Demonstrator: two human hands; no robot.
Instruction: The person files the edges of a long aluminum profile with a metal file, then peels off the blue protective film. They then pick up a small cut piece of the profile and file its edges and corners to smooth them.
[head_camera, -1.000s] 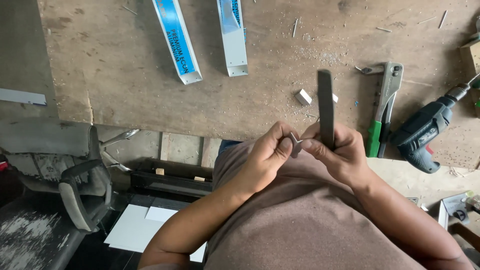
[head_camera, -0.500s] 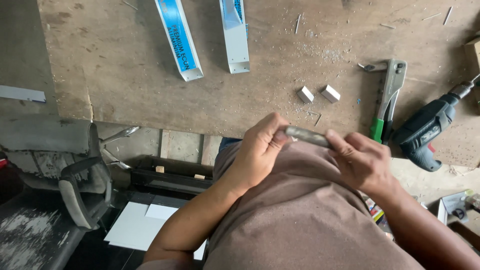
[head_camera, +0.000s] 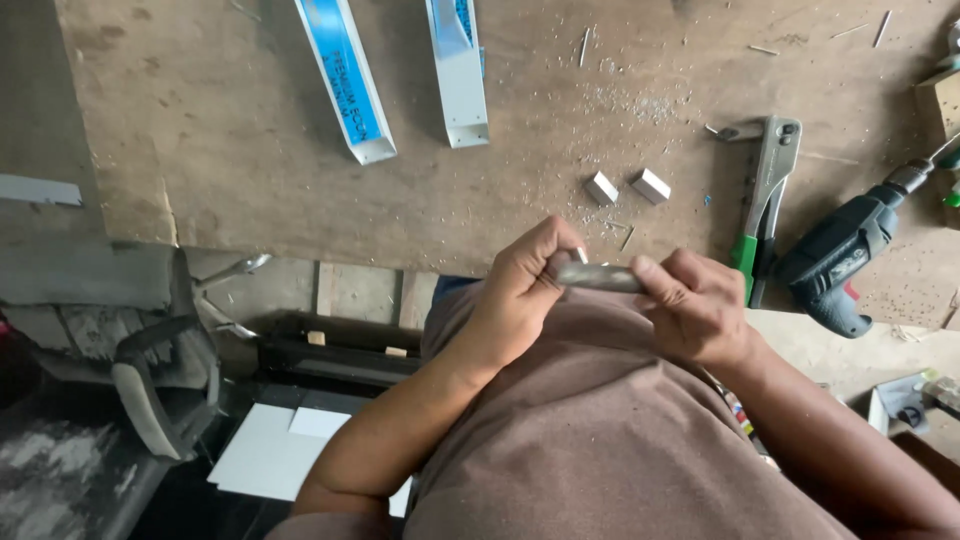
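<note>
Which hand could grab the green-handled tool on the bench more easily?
Probably the right hand. It is just beside the green-handled riveter, while the left hand is farther off. Both hands hold the small metal bar.

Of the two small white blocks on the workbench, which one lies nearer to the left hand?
The left white block; it sits closer to the left hand than the right white block.

grey metal strip (head_camera: 598, 277), blue-faced profiles (head_camera: 345, 85), seemingly dark-teal drill (head_camera: 838, 258)

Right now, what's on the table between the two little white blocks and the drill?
In the head view, a hand riveter with green grips lies between the two small white blocks and the power drill, on the wooden bench.
</note>
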